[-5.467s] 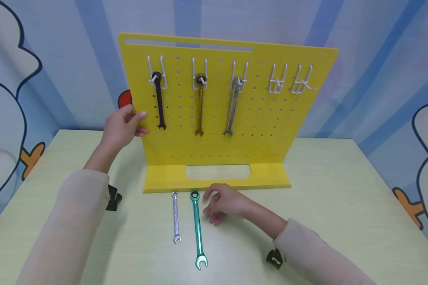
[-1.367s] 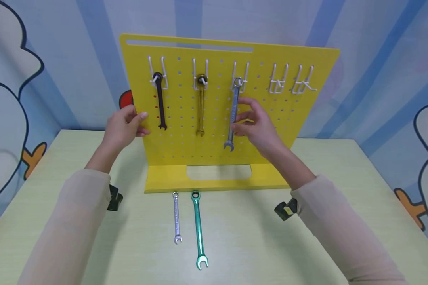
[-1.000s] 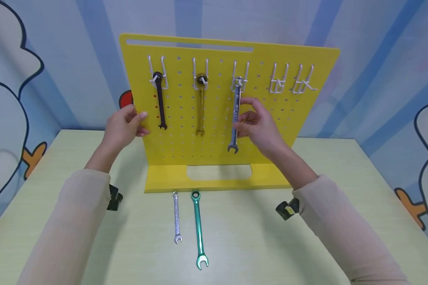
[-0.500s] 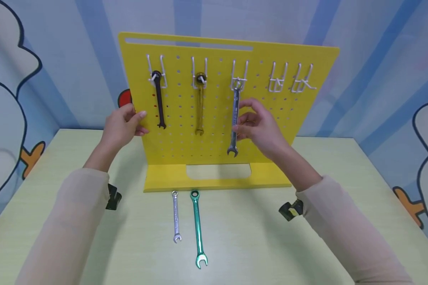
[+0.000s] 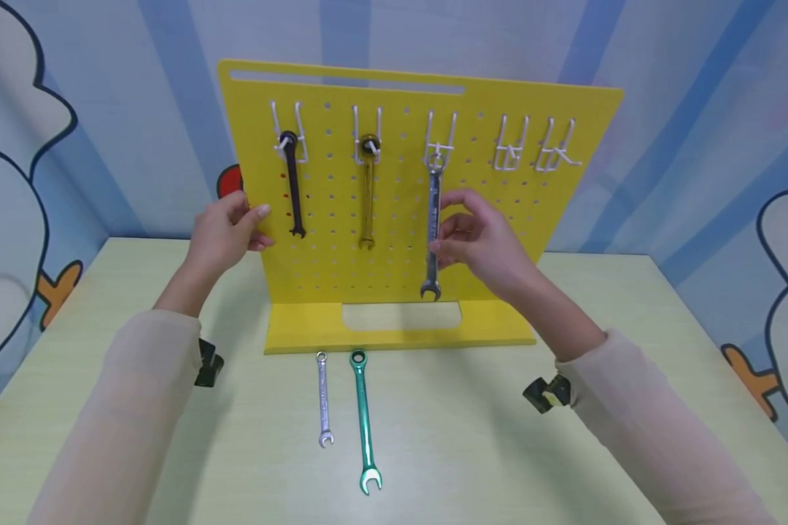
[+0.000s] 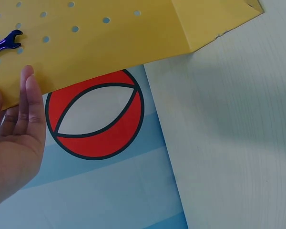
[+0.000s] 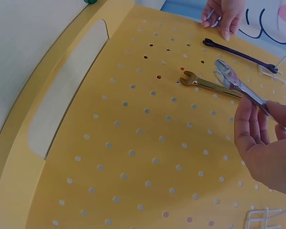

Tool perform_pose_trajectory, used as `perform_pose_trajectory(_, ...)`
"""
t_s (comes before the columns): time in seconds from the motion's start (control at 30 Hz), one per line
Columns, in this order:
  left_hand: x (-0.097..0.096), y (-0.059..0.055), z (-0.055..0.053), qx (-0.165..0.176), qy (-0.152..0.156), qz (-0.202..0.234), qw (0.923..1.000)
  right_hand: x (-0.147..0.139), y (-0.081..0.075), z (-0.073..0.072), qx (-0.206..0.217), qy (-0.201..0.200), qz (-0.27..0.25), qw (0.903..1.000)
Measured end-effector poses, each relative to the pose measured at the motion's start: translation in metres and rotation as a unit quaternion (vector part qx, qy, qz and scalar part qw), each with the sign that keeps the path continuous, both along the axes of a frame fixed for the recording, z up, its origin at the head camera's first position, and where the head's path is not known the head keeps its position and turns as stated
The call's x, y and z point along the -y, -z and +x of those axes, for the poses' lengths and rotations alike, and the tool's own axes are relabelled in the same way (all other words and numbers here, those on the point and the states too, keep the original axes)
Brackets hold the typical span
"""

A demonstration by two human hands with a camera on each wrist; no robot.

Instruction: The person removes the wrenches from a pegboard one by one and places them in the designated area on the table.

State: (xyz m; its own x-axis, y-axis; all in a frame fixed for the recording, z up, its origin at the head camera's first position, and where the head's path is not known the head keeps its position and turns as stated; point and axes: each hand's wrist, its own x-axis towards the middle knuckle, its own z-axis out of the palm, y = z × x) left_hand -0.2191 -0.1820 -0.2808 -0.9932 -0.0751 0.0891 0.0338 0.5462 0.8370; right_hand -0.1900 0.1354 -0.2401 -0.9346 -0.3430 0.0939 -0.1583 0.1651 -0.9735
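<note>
My right hand [image 5: 489,240] pinches a silver combination wrench [image 5: 433,211] by its shaft, open end down. Its ring end sits just below and in front of the third white hook [image 5: 438,149]; whether it touches the hook, I cannot tell. In the right wrist view the wrench [image 7: 250,95] stands off the board between thumb and fingers. My left hand [image 5: 223,230] grips the left edge of the yellow pegboard [image 5: 394,270]. Beside it a black wrench [image 5: 293,186] hangs on the first hook. A gold wrench [image 5: 368,197] hangs on the second.
Two more hooks at the board's right, one here [image 5: 510,149] and one farther out [image 5: 553,152], carry nothing. On the table [image 5: 630,408], before the board's base, lie a small silver wrench [image 5: 324,401] and a longer green ratchet wrench [image 5: 365,423].
My right hand rose from beside the green wrench to the hanging silver wrench. Lately it has drawn that wrench downward, its ring end now lower than the hook tip. My left hand stayed put.
</note>
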Motion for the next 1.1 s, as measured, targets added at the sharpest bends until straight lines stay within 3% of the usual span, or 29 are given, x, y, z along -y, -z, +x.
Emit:
perform_pose_trajectory(0.33, 0.001, 0.003, -0.002, -0.002, -0.002, 0.001, 1.0, -0.002, -0.004, 0.002, 0.0, -0.001, 0.005, 1.0)
perform_pose_trajectory(0.43, 0.003, 0.007, -0.006, -0.003, 0.0, 0.007, 1.0, -0.003, -0.006, 0.001, -0.004, 0.0, 0.002, 1.0)
perform_pose_trajectory(0.47, 0.008, 0.014, -0.012, -0.006, 0.007, 0.027, 0.9996, -0.004, -0.007, 0.001, -0.006, 0.0, -0.001, 1.0)
perform_pose_trajectory(0.57, 0.01, 0.016, -0.014, -0.006, 0.013, 0.034, 0.9993, -0.004, -0.01, 0.002, -0.007, -0.001, -0.01, 0.9999)
perform_pose_trajectory(0.67, 0.008, 0.013, -0.011, -0.005, 0.011, 0.03, 0.9995, -0.005, -0.014, 0.003, -0.008, 0.002, -0.013, 0.9999)
perform_pose_trajectory(0.73, 0.003, 0.005, -0.003, -0.001, 0.002, 0.008, 1.0, -0.005, -0.015, 0.004, -0.01, 0.007, -0.007, 0.9999)
perform_pose_trajectory(0.87, 0.002, 0.004, -0.002, 0.0, -0.002, 0.002, 1.0, -0.007, -0.017, 0.006, -0.013, 0.009, 0.0, 0.9999)
perform_pose_trajectory(1.07, 0.014, 0.024, -0.022, 0.001, 0.006, 0.036, 0.9993, -0.008, -0.016, 0.007, -0.016, 0.002, 0.0, 0.9999)
perform_pose_trajectory(1.1, 0.018, 0.031, -0.03, -0.002, 0.01, 0.05, 0.9987, -0.008, -0.016, 0.007, -0.016, 0.002, 0.001, 0.9999)
